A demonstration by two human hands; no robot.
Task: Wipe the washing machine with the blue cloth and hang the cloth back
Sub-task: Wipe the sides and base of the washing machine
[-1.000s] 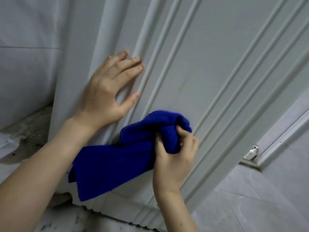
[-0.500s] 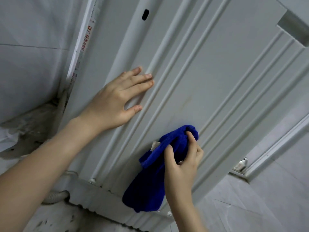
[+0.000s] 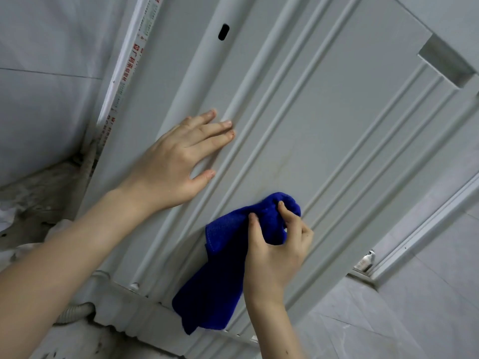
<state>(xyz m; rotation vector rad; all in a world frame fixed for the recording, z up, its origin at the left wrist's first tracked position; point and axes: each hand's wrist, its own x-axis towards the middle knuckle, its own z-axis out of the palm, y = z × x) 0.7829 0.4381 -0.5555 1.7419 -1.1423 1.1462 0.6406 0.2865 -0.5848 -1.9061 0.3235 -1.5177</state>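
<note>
The washing machine's grey ribbed side panel (image 3: pixel 324 125) fills most of the head view, tilted. My left hand (image 3: pixel 176 161) lies flat on the panel, fingers spread and holding nothing. My right hand (image 3: pixel 277 250) pinches the bunched top of the blue cloth (image 3: pixel 220 275) and presses it against the lower middle of the panel. The rest of the cloth hangs down to the machine's ribbed base edge. A recessed handle (image 3: pixel 445 63) shows at the panel's upper right.
A white tiled wall (image 3: pixel 46 86) stands close on the left, with a labelled pipe (image 3: pixel 124 73) running along the machine's corner. A corrugated hose (image 3: pixel 75 312) lies at the base. The grey tile floor (image 3: pixel 388 320) and a metal door track (image 3: pixel 425 229) are at right.
The view has shifted, showing more of the panel's upper part. My right hand slid the cloth to the right across the panel, and the cloth now hangs downward instead of trailing left. My left hand stays planted.
</note>
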